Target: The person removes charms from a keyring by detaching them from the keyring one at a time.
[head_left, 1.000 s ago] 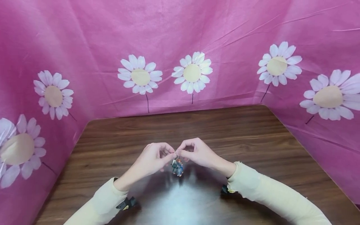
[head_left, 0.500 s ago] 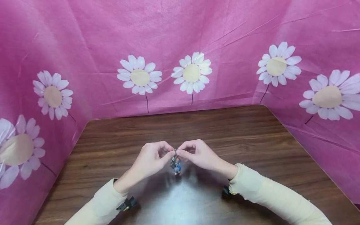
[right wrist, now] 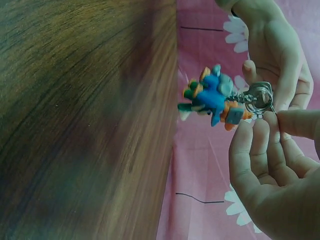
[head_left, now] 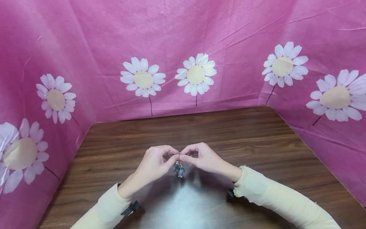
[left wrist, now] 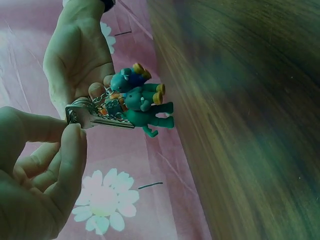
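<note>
A bunch of small toy-figure keychains (head_left: 179,170) hangs between my two hands, above the table. Blue, green and orange figures (left wrist: 142,97) dangle on short chains in the left wrist view, beside a metal key (left wrist: 110,121). Metal split rings (right wrist: 261,95) join them at the top. My left hand (head_left: 155,161) pinches the ring end between thumb and forefinger. From the other side, my right hand (head_left: 204,157) pinches the same rings with its thumb and forefinger; its other fingers (right wrist: 245,160) curl close by. The fingertips hide part of the rings.
The brown wooden table (head_left: 137,133) lies beneath both hands. Pink cloth (head_left: 228,28) printed with white daisies stands around its back and sides. Black straps (head_left: 131,208) sit at both wrists, by the cream sleeves (head_left: 274,194).
The hanging figures have swung and turned about. Both hands keep their pinch on the rings and have barely shifted.
</note>
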### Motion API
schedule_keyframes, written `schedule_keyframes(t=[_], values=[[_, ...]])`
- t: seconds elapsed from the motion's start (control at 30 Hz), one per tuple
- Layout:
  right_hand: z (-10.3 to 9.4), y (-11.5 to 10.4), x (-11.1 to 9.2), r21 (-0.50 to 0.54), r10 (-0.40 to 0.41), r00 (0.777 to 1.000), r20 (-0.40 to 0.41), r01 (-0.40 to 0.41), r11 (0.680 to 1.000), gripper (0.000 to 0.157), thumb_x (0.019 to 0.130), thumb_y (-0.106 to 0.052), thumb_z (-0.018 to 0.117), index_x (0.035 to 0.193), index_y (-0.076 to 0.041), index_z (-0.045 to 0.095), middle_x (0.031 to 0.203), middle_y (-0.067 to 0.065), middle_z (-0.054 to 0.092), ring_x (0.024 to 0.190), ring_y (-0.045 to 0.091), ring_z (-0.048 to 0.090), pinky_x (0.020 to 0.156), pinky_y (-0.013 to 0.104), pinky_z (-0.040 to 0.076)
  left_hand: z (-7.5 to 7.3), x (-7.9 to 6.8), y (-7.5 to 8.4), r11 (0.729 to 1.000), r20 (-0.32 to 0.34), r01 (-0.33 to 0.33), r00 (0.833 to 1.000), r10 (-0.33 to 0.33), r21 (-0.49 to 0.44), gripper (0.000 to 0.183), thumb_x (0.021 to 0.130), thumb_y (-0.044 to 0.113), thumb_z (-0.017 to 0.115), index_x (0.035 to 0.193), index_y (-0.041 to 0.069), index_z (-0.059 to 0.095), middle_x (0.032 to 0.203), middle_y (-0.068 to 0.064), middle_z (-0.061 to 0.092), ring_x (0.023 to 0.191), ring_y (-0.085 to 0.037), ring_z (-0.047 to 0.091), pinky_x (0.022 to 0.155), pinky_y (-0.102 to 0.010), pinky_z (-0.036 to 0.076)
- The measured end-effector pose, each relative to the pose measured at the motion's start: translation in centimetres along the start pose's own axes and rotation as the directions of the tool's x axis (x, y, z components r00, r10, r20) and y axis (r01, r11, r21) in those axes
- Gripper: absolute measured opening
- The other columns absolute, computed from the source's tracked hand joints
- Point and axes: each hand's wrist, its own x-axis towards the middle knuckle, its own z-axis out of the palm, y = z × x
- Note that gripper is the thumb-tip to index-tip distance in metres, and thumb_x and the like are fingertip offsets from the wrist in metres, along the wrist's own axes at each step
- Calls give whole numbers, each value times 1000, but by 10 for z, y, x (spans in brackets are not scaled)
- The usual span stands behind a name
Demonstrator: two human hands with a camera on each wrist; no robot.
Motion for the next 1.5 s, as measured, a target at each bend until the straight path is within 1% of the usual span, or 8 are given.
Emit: schedule_keyframes(t=[0.2, 0.43, 0.6, 0.77, 0.9, 1.07, 1.33, 1.5], values=[[1, 0, 0, 35, 6, 1000, -14, -6, 999, 13, 97, -19, 71, 99, -7, 77, 80, 4, 72, 68, 26, 68, 61, 32, 58, 1, -2, 1, 987, 50, 99, 994, -93, -124, 7, 94, 13, 73, 100, 14, 76, 84, 8, 74, 57, -2, 63, 50, -25, 55], [0, -2, 1, 131, 31, 996, -81, -20, 991, 15, 97, -13, 69, 101, 1, 74, 86, 21, 71, 73, 42, 69, 69, 40, 61, 2, -6, -4, 906, 127, 289, 957, -261, -311, 18, 97, 22, 71, 108, 8, 74, 96, -7, 75, 60, -15, 68, 48, -36, 58], [-1, -2, 2, 130, 39, 997, -68, -29, 991, 15, 97, -14, 70, 101, -1, 75, 87, 20, 72, 73, 40, 69, 69, 38, 61, 4, -8, -9, 897, 126, 294, 955, -267, -330, 18, 98, 24, 70, 103, 6, 75, 96, -9, 75, 63, -17, 70, 50, -38, 60], [-4, -1, 0, -13, 32, 999, 9, -32, 999, 13, 96, -19, 71, 97, -7, 77, 78, 8, 72, 67, 27, 68, 61, 31, 57, 6, -10, -11, 896, 162, 295, 953, -255, -331, 16, 100, 22, 68, 101, 7, 72, 90, -9, 73, 72, -28, 72, 53, -39, 60], [-5, 0, -2, -40, 54, 993, 105, -50, 998, 12, 96, -19, 71, 96, -9, 78, 76, 9, 72, 68, 31, 68, 62, 32, 58, 7, -12, -14, 939, 156, 224, 970, -188, -261, 11, 100, 20, 67, 99, 11, 72, 86, -7, 73, 58, -21, 68, 46, -37, 57], [-3, 3, -4, 103, 92, 974, 207, -115, 988, 15, 99, -14, 68, 101, -1, 76, 91, 21, 74, 76, 43, 69, 72, 50, 61, 8, -14, -15, 991, 84, 61, 995, -51, -122, 5, 97, 17, 70, 94, 18, 73, 79, 9, 70, 57, -5, 61, 44, -25, 49], [-7, 4, -4, 134, 98, 967, 234, -132, 982, 17, 99, -14, 67, 100, 2, 75, 87, 15, 74, 76, 41, 68, 73, 46, 62, 8, -12, -14, 995, 30, -102, 994, 101, 11, 7, 92, 15, 70, 87, 20, 72, 75, 16, 66, 62, 2, 59, 49, -16, 48], [-8, 1, -4, 83, 90, 975, 201, -109, 991, 18, 98, -18, 70, 99, -2, 77, 82, 5, 74, 71, 33, 69, 71, 47, 62, 8, -10, -11, 991, 26, -132, 991, 131, 22, 8, 89, 13, 70, 83, 19, 70, 73, 15, 65, 59, 4, 57, 49, -14, 47]])
